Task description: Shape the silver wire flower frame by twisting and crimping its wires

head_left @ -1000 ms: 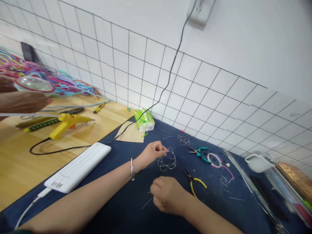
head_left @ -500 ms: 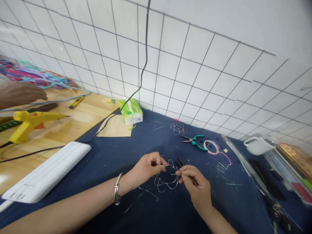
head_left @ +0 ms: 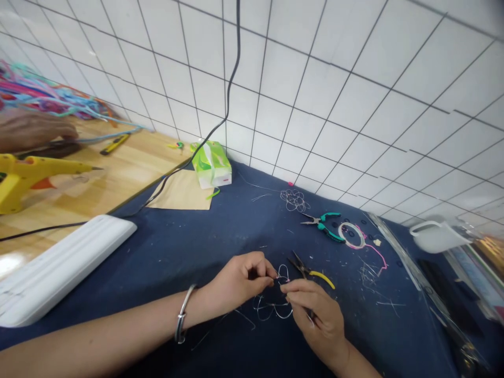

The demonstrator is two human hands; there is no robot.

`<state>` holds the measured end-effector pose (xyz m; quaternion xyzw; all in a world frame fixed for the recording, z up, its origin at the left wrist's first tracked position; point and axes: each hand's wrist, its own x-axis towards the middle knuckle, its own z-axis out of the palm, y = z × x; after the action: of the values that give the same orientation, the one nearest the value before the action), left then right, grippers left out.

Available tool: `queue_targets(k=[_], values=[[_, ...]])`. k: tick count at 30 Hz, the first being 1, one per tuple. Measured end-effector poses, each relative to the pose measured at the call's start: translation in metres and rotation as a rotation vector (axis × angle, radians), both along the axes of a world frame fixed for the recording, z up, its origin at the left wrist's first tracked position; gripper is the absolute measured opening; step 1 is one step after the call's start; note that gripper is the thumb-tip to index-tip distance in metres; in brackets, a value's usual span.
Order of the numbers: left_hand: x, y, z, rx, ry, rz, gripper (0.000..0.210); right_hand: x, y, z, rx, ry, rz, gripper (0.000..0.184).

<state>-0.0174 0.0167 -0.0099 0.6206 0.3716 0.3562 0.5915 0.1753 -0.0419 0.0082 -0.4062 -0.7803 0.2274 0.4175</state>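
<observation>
A thin silver wire bent into flower-like loops (head_left: pixel 283 317) hangs between my two hands above the dark blue cloth. My left hand (head_left: pixel 240 278), with a silver bangle at its wrist, pinches the wire's upper left part. My right hand (head_left: pixel 318 315) is closed on the upper right part, its fingertips close to the left ones. A small pink spot shows on the wire between them. Just beyond my right fingers lie pliers with a yellow handle (head_left: pixel 323 278), partly hidden by that hand. Loose wire pieces (head_left: pixel 246 318) lie under my left wrist.
Teal-handled pliers (head_left: pixel 333 234), a looped wire piece (head_left: pixel 294 200) and a white ring-shaped spool (head_left: pixel 340 231) lie farther back. A tissue pack (head_left: pixel 212 165) and a white power strip (head_left: pixel 71 268) are leftward. Another person's hand (head_left: pixel 35 128) is near a yellow glue gun (head_left: pixel 23 176). A white cup (head_left: pixel 437 237) stands right.
The view has shifted. My right hand has come closer to my left at the wire, and the pliers' yellow handle now shows. The other person's hand has shifted slightly.
</observation>
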Motion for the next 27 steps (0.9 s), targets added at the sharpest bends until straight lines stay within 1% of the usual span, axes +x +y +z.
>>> queue_targets(k=[4,7,9,13,19,22,24,27], values=[[0.0008,0.0001,0.0004,-0.010,0.004,-0.017,0.019,-0.0001,0.0005,-0.0012,0.050,-0.046,0.042,0.040],[0.0015,-0.0014,0.0014,-0.030,0.009,-0.039,0.019,-0.0015,0.0006,-0.0031,0.053,-0.079,0.107,0.038],[0.0020,-0.0029,0.0021,-0.030,0.008,-0.050,0.018,-0.0028,0.0006,-0.0045,0.041,-0.087,0.118,0.034],[0.0026,-0.0046,0.0023,-0.036,-0.002,-0.055,0.018,-0.0044,-0.0004,-0.0062,0.036,-0.108,0.068,0.031],[0.0028,-0.0041,-0.0008,-0.033,0.002,-0.050,0.019,-0.0027,-0.0057,-0.0052,0.120,-0.166,0.031,0.035],[0.0030,-0.0036,-0.0025,0.004,0.022,-0.044,0.019,-0.0025,-0.0078,-0.0036,0.146,-0.170,0.001,0.037],[0.0030,-0.0038,-0.0026,0.038,0.047,-0.047,0.018,-0.0034,-0.0078,-0.0023,0.126,-0.161,-0.022,0.035],[0.0026,-0.0047,-0.0009,0.080,0.078,-0.048,0.018,-0.0054,-0.0066,-0.0012,0.046,-0.122,-0.043,0.031]])
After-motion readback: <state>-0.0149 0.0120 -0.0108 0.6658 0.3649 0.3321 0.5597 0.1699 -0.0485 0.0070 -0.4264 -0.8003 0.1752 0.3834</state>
